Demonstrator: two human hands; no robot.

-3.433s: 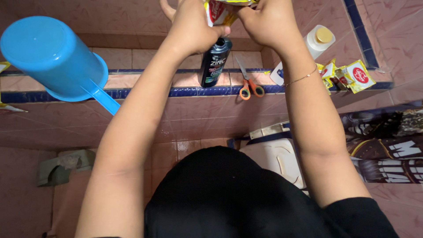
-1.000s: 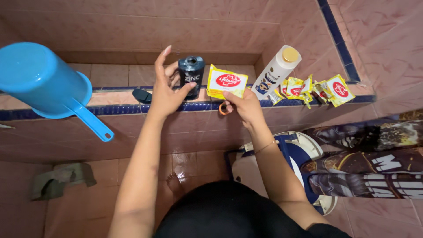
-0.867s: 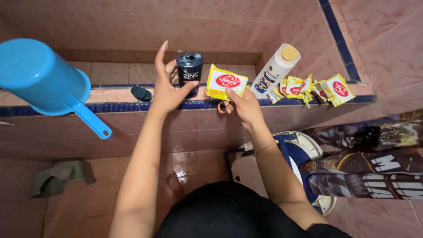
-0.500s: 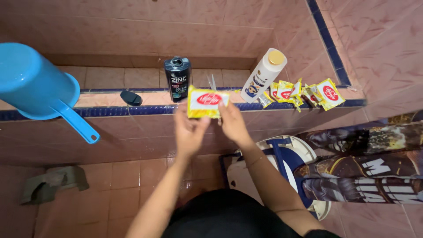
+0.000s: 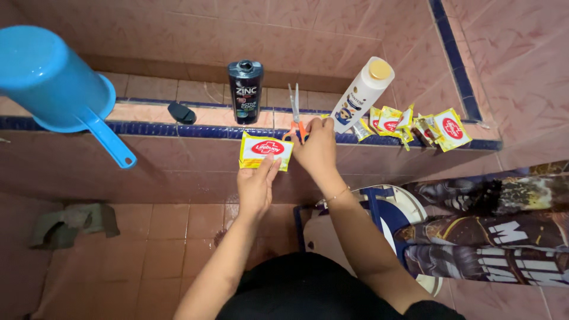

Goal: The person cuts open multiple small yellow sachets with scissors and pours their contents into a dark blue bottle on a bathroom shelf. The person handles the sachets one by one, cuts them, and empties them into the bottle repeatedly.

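Two hands busy at the tiled ledge point(image 5: 178, 128). Left hand point(image 5: 258, 184) pinches the yellow sachet point(image 5: 266, 152) by its lower edge, held just in front of the ledge, sachet looks unopened. Right hand point(image 5: 317, 149) is closed around the orange handles of the scissors point(image 5: 294, 112), blades resting on the ledge, pointing away, not at the sachet yet. Dark bottle point(image 5: 246, 90) stands uncapped, its cap point(image 5: 181, 112) lying beside. More sachets point(image 5: 418, 125) wait by the white bottle point(image 5: 363, 93). Cutting and pouring look still undone.
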